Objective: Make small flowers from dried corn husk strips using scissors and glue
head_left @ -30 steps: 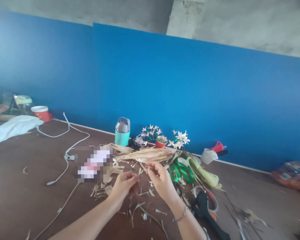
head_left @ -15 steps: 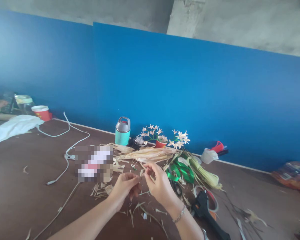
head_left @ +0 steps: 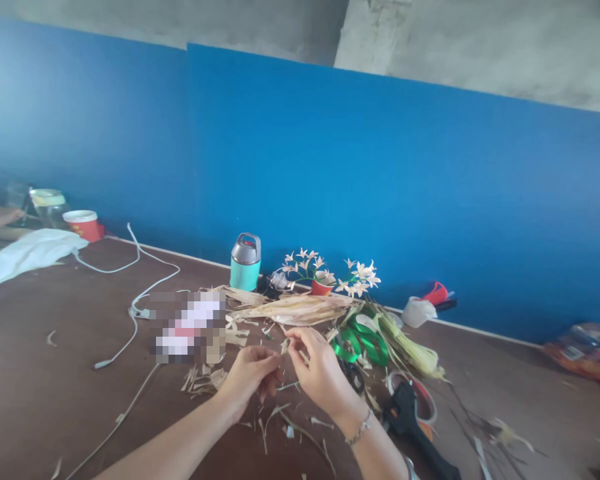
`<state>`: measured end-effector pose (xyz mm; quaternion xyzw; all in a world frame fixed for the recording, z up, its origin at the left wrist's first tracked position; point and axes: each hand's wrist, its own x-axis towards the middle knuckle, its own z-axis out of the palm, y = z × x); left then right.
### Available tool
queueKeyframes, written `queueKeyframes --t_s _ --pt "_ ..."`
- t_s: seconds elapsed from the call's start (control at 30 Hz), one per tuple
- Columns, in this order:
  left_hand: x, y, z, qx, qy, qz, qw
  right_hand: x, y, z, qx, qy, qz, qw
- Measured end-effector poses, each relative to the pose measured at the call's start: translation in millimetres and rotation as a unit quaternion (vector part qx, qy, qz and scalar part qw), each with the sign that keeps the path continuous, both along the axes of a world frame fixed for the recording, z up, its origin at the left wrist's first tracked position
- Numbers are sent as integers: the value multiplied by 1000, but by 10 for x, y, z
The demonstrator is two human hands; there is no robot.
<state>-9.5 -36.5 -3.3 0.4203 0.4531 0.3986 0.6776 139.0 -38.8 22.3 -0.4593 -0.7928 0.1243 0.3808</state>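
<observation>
Over the middle of the table my left hand (head_left: 253,377) is closed, thumb pressed against the curled fingers. Whatever lies in that pinch is too small to make out. Close to its right, my right hand (head_left: 320,370) has thumb and forefinger pinched together, and anything between them is also too fine to name. The two hands are apart by a narrow gap. Behind them lies a bundle of dried pale husks (head_left: 300,309). Husk scraps (head_left: 200,381) are scattered under and around the hands. Green ribbon (head_left: 363,343) lies just beyond my right hand.
A black glue gun (head_left: 415,427) rests beside a tape roll (head_left: 433,403) at right. Pale flowers (head_left: 360,279) and a red cup (head_left: 323,285) stand by the blue partition (head_left: 355,167), near a turquoise flask (head_left: 245,270). A white cable (head_left: 130,340) crosses the left side.
The fingertips of my right hand have shifted slightly to the left. My left hand stays almost in the same place.
</observation>
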Motion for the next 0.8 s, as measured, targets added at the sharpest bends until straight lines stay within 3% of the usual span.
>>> queueKeyframes --t_s 0.8 --pt "11 -8 -6 -3 -7 -4 1000 -9 -2 -29 -10 5 -6 1000"
